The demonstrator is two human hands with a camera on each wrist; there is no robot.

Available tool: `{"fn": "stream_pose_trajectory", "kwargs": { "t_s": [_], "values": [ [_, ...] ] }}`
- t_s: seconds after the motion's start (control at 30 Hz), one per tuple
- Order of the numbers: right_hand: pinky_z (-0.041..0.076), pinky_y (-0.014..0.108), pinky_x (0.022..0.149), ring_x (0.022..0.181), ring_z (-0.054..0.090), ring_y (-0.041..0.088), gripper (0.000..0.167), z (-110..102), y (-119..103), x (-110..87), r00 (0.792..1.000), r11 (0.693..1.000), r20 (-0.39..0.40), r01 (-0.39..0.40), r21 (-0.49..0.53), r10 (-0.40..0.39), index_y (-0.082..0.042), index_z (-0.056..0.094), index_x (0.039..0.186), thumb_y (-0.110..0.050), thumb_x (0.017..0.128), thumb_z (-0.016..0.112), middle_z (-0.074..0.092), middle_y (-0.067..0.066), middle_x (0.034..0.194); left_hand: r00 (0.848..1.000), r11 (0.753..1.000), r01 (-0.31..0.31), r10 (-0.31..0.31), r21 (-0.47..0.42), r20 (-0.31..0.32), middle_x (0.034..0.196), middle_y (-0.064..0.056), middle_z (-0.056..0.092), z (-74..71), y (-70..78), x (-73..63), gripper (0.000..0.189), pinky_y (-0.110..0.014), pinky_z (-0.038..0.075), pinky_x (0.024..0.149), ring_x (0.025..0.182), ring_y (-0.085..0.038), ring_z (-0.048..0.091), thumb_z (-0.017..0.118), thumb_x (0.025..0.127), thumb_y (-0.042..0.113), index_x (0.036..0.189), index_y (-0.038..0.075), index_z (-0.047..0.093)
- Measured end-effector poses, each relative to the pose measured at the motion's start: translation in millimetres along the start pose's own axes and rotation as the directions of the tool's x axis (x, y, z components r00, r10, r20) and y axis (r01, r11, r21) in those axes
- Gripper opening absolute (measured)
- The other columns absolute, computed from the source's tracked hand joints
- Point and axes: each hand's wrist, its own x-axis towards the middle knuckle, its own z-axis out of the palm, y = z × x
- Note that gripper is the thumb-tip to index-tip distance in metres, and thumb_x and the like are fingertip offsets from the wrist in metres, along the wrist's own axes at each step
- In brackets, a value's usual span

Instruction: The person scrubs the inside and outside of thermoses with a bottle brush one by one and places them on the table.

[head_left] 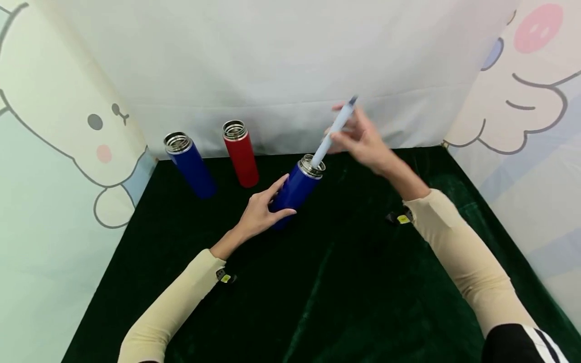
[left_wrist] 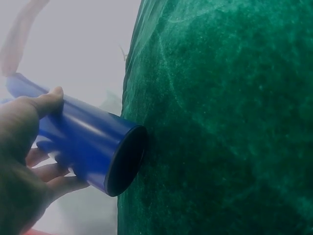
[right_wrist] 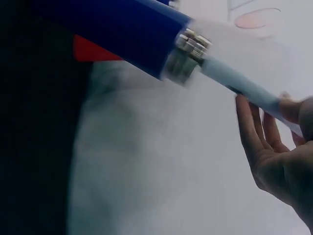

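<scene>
My left hand (head_left: 260, 214) grips a blue metal bottle (head_left: 297, 187) round its side, thumb on one side and fingers on the other. The bottle is tilted, its open steel mouth up and to the right, and its dark base shows in the left wrist view (left_wrist: 128, 161). Between thumb and fingers, my right hand (head_left: 365, 143) holds a long light-blue handle (head_left: 333, 132) with a dark tip. The handle's lower end goes into the bottle's mouth, so whatever is on that end is hidden. Some blur covers the right fingers.
Left of my hands, a second blue bottle (head_left: 192, 169) and a red bottle (head_left: 242, 159) stand without lids. Dark green velvet cloth (head_left: 272, 302) covers the table. A white curtain (head_left: 281, 60) hangs behind, with cartoon-printed panels at both sides.
</scene>
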Motion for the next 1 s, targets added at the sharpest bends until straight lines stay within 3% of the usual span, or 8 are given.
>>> {"fn": "stream_pose_trajectory", "kwargs": {
  "t_s": [0.17, 0.37, 0.47, 0.63, 0.8, 1.0],
  "values": [
    [0.060, 0.024, 0.082, 0.095, 0.073, 0.014, 0.051, 30, 27, -6.6, 0.996, 0.965, 0.090, 0.036, -0.261, -0.013, 0.004, 0.043, 0.145, 0.005, 0.098, 0.061, 0.069, 0.027, 0.116, 0.999, 0.998, 0.041, -0.042, -0.039, -0.011, 0.145, -0.017, 0.060, -1.0, -1.3, -1.7, 0.090, -0.051, 0.057, 0.099, 0.128, -0.033, 0.064, 0.082, 0.088, 0.030, 0.162, 0.027, 0.030],
    [0.059, 0.021, 0.080, 0.093, 0.072, 0.019, 0.063, 40, 30, -1.0, 0.997, 0.949, 0.063, 0.061, -0.309, -0.043, -0.007, 0.039, 0.155, 0.000, 0.098, 0.065, 0.069, 0.026, 0.117, 0.997, 0.994, 0.074, -0.076, -0.078, -0.012, 0.149, -0.018, 0.057, -2.0, -1.7, -3.4, 0.090, -0.052, 0.056, 0.100, 0.129, -0.035, 0.063, 0.082, 0.088, 0.029, 0.162, 0.025, 0.030],
    [0.061, 0.023, 0.082, 0.095, 0.072, 0.013, 0.068, 39, 31, -0.5, 0.999, 0.966, 0.024, 0.043, -0.254, -0.038, -0.010, 0.030, 0.160, 0.001, 0.100, 0.061, 0.067, 0.029, 0.120, 0.997, 0.995, 0.074, -0.074, -0.068, -0.010, 0.149, -0.018, 0.057, -2.0, -0.7, -2.4, 0.090, -0.051, 0.056, 0.102, 0.130, -0.034, 0.062, 0.082, 0.089, 0.030, 0.162, 0.027, 0.030],
    [0.064, 0.033, 0.083, 0.101, 0.074, 0.019, 0.069, 34, 28, 1.2, 0.998, 0.996, -0.047, 0.044, -0.072, -0.047, -0.014, 0.021, 0.164, 0.002, 0.104, 0.052, 0.064, 0.022, 0.119, 0.997, 0.996, 0.074, -0.074, -0.043, 0.005, 0.148, -0.017, 0.057, -0.9, 2.9, -1.1, 0.090, -0.052, 0.055, 0.104, 0.129, -0.033, 0.063, 0.081, 0.089, 0.032, 0.162, 0.030, 0.028],
    [0.064, 0.038, 0.083, 0.103, 0.075, 0.025, 0.066, 27, 14, 7.2, 0.997, 0.998, -0.065, 0.049, 0.037, -0.047, -0.017, 0.023, 0.163, 0.000, 0.105, 0.049, 0.068, 0.008, 0.116, 0.997, 0.997, 0.078, -0.078, -0.021, 0.013, 0.148, -0.017, 0.057, -0.3, 4.1, -2.4, 0.090, -0.054, 0.054, 0.104, 0.129, -0.034, 0.063, 0.080, 0.090, 0.033, 0.162, 0.029, 0.027],
    [0.065, 0.038, 0.078, 0.095, 0.076, 0.025, 0.066, 17, -7, 15.2, 0.987, 0.988, -0.115, 0.127, 0.088, -0.116, -0.016, 0.027, 0.161, 0.003, 0.103, 0.051, 0.071, 0.009, 0.108, 0.996, 0.995, 0.090, -0.090, -0.041, -0.007, 0.152, -0.017, 0.054, -1.7, 1.9, -4.3, 0.091, -0.052, 0.053, 0.106, 0.134, -0.034, 0.059, 0.080, 0.090, 0.031, 0.163, 0.030, 0.025]
  ]
}}
